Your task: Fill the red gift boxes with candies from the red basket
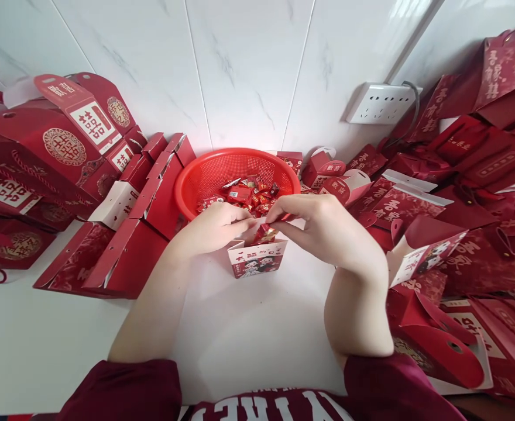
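Note:
A small open paper gift box (260,266), red and white with a printed couple on its front, stands upright on the white table. My left hand (216,228) is closed at the box's back left edge, its fingertips partly hidden. Thumb and fingers of my right hand (314,225) pinch a red wrapped candy (265,233) at the box's open top. Right behind my hands sits a red plastic basket (196,175) with many wrapped candies (242,193) in it.
Folded red gift boxes (126,251) and gift bags (64,146) crowd the left side. More red boxes and bags (472,257) are piled on the right. A white power strip (378,102) is on the tiled wall behind. White table surface (257,339) lies before me.

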Demonstrator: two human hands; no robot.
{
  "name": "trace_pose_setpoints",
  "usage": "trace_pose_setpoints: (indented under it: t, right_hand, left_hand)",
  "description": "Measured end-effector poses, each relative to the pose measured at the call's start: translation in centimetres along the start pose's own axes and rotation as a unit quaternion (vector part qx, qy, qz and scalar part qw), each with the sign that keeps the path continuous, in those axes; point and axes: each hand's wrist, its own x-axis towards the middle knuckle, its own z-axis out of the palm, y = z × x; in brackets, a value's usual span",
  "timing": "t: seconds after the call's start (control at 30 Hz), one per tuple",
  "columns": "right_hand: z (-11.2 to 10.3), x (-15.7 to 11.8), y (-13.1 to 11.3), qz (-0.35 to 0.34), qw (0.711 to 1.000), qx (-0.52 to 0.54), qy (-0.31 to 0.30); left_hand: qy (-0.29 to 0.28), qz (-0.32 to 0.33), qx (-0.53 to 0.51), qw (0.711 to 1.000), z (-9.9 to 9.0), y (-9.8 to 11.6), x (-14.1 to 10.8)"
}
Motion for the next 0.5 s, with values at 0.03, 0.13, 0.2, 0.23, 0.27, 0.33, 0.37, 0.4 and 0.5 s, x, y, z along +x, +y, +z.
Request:
trace_pose_setpoints:
  t: [0.03, 0.13, 0.2, 0.23, 0.27, 0.33, 0.37, 0.4, 0.5]
  right_hand:
    - [0.4, 0.2, -0.1, -0.004, 1.000, -0.013, -0.007]
    - [1.5, 0.8, -0.3, -0.003, 0.997, -0.062, -0.034]
    - [2.2, 1.0, -0.4, 0.002, 0.995, -0.090, -0.049]
    - [2.5, 1.1, -0.4, 0.003, 0.994, -0.096, -0.057]
    - [2.7, 1.1, -0.4, 0.005, 0.993, -0.095, -0.069]
    - [2.8, 1.0, -0.3, 0.012, 0.992, -0.084, -0.090]
    - [2.7, 1.0, -0.3, 0.017, 0.992, -0.076, -0.094]
    - [2.5, 0.9, -0.2, 0.021, 0.993, -0.069, -0.093]
    - [1.6, 0.6, 0.2, 0.018, 0.996, -0.048, -0.066]
  left_hand:
    - [0.003, 0.005, -0.011, 1.000, 0.0, -0.1, 0.0]
    - [0.012, 0.020, -0.019, 1.000, -0.2, -0.3, 0.1]
    - [0.013, 0.023, -0.019, 0.999, -0.2, -0.5, 0.1]
    - [0.013, 0.022, -0.022, 0.999, -0.2, -0.5, 0.2]
    - [0.014, 0.020, -0.027, 0.999, -0.2, -0.6, 0.2]
    - [0.015, 0.014, -0.034, 0.999, -0.3, -0.6, 0.2]
    - [0.015, 0.012, -0.033, 0.999, -0.3, -0.7, 0.2]
    - [0.014, 0.011, -0.025, 1.000, -0.4, -0.6, 0.1]
    - [0.006, 0.011, 0.024, 1.000, -0.6, -0.5, -0.1]
